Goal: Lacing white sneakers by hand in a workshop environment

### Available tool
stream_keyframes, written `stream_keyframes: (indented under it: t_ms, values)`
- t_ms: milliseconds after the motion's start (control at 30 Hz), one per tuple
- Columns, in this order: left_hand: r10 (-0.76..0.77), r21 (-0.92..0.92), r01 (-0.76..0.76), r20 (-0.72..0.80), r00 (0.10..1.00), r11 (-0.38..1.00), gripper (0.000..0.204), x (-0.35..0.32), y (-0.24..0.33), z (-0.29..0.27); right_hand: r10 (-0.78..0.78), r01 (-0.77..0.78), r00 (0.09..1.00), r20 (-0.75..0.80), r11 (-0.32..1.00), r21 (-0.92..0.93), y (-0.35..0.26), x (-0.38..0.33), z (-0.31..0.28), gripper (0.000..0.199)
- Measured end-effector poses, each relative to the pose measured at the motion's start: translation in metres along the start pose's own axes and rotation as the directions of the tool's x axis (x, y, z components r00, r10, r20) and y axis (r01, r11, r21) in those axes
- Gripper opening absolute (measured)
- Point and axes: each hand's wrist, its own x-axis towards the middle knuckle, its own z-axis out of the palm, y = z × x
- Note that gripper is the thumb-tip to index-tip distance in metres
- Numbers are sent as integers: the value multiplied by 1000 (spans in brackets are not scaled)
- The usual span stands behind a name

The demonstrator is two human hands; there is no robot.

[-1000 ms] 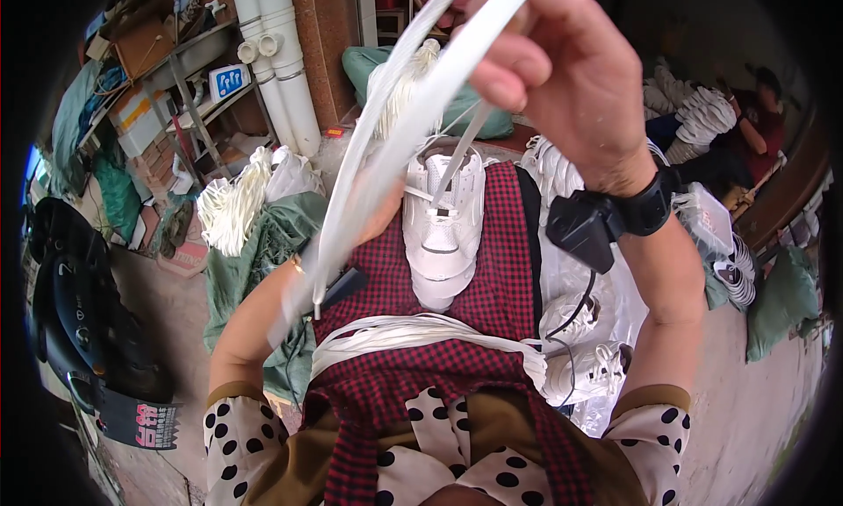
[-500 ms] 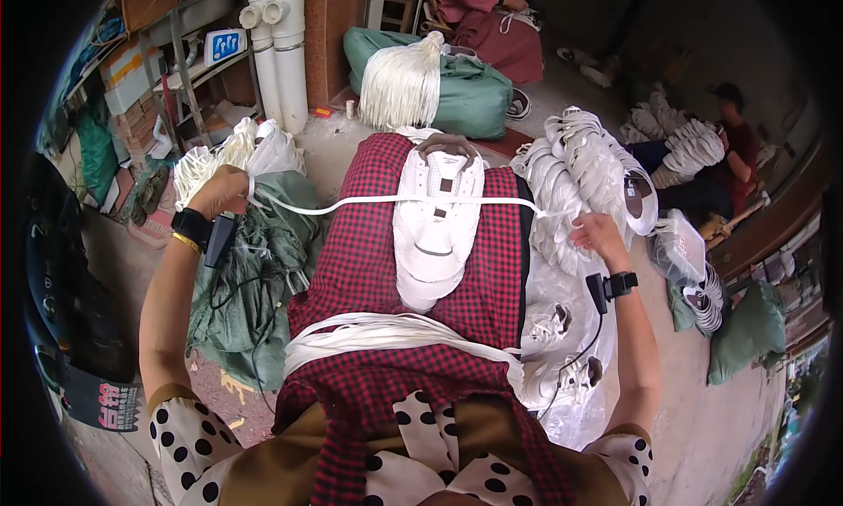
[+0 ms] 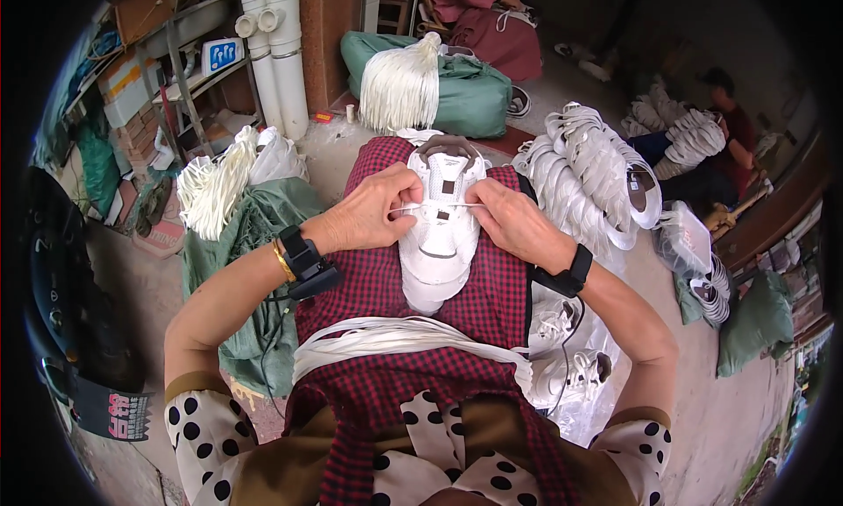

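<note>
Right now both hands meet over a white shoe upper (image 3: 439,229) that lies on the person's lap, on a red checked cloth (image 3: 492,304) spread over the knees. The left hand (image 3: 373,212) is closed in a pinch on one end of a thin white lace (image 3: 436,206), at the left edge of the upper. The right hand (image 3: 509,220) is likewise closed, fingertips pinching the other end at the right edge, so the lace runs taut and level across the front of the shoe between them. Each wrist wears a black band. Nearer the body, a bundle of white laces (image 3: 395,339) lies draped across the lap. To the right, just beside the knee, a big stack of white shoe uppers (image 3: 588,172) leans outward. On the far side stands a tied tassel of white laces (image 3: 399,89) against a green sack (image 3: 479,97). To the left, more white laces (image 3: 211,190) rest on a green cloth (image 3: 233,269). Far right, another person (image 3: 729,128) sits among white uppers.
</note>
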Motion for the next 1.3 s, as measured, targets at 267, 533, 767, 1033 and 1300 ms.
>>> stream_keyframes:
  t_ms: [267,533,767,1033,1300]
  values:
    - [345,586,-261,-33,938,767,17,-33,-36,-40,25,-22,1000,13,982,-187,23,-36,-38,10]
    - [164,704,181,-393,905,687,15,-137,-69,-175,364,-440,898,-249,772,-459,61,-173,-156,11]
    - [154,752,516,-615,773,410,20,-242,-68,-284,468,-608,790,-396,509,-610,58,-266,-242,11]
    - [400,782,610,-604,689,128,20,-302,-69,-309,-66,-633,754,-654,194,-749,63,-297,-266,17]
    - [66,185,335,-939,337,924,25,-189,-68,-206,521,-291,477,-708,854,432,53,-169,-104,21]
